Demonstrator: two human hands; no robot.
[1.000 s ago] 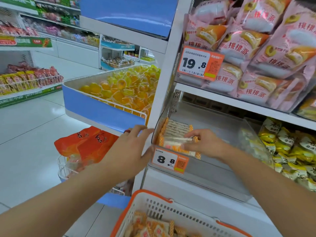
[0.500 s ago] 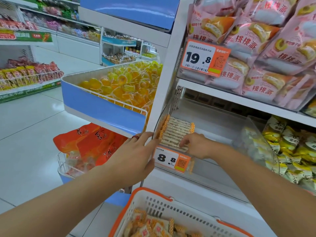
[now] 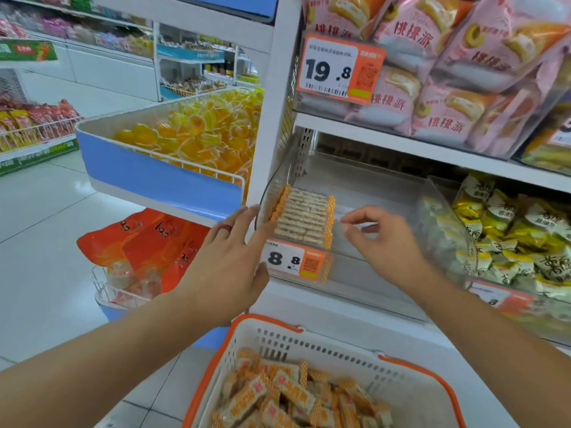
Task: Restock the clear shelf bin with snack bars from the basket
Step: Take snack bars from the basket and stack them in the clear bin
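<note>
A: So, starting at the left, what is the left hand (image 3: 230, 267) doing?

B: It lies flat, fingers straight and together, touching the front left corner of the clear bin (image 3: 364, 267), just beside the price tag (image 3: 295, 259). It holds nothing; I judge it is steadying the bin.

A: And between the hands?

B: A neat row of snack bars (image 3: 304, 216) stands packed at the bin's left end, right of the left fingertips and left of the right hand (image 3: 381, 239). The rest of the bin, beyond and under the right hand, is bare.

A: The right hand, then?

B: It hovers over the bin, fingers loosely curled, thumb and forefinger near each other but pinching nothing, clear of the row.

A: Which step is this?

B: One batch looks placed, and the bin is far from full. The next move likely calls for reaching down to the basket (image 3: 309, 341), below and between both wrists, where many bars (image 3: 278, 393) lie in a loose heap, gathering several and squaring them so they stand beside the row.

A: What differs from half a second ago?

B: Then the right hand pressed against the row's front; now it has lifted off and drawn to the right. The left hand has stayed at the corner.
</note>
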